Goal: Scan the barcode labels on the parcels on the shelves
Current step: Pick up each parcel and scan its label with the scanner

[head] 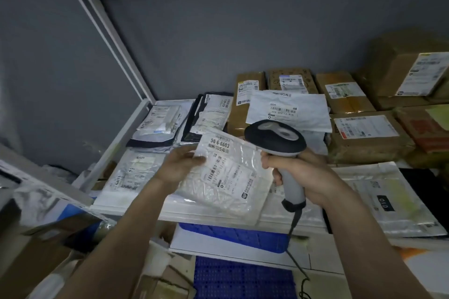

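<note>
the white metal shelf (126,133) carries many parcels: brown cardboard boxes (364,133) at the back right, flat plastic mailers (158,124) at the left. the clear plastic parcel (230,175) is lifted just above the shelf, label up, its left edge pinched by the left hand (181,165). the right hand (298,172) is curled around the handle of the barcode scanner (277,141), whose head is just beside the parcel.

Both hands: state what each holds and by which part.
The left hand pinches the clear plastic parcel at its upper left corner. The right hand grips the barcode scanner by its handle.
</note>
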